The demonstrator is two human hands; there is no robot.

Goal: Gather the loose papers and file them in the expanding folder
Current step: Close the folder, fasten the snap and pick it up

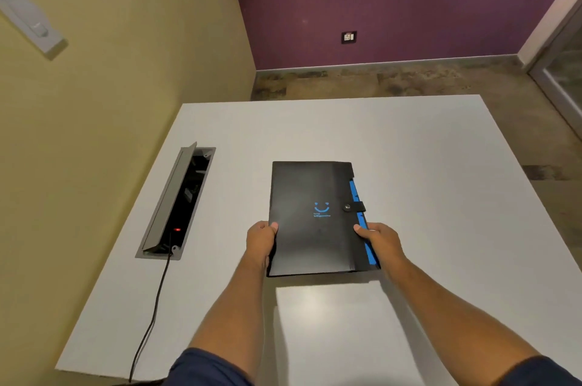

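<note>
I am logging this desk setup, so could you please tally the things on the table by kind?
Black expanding folder, snapped shut, held at both sides by left hand and right hand: 1
White paper stack: 1
Open cable box in the table: 1
Black cable: 1
Total: 4

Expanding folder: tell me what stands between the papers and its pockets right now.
The expanding folder is shut: its strap with the snap button is fastened over the cover. Left hand and right hand grip its sides. The stack of papers lies just nearer, outside it.
</note>
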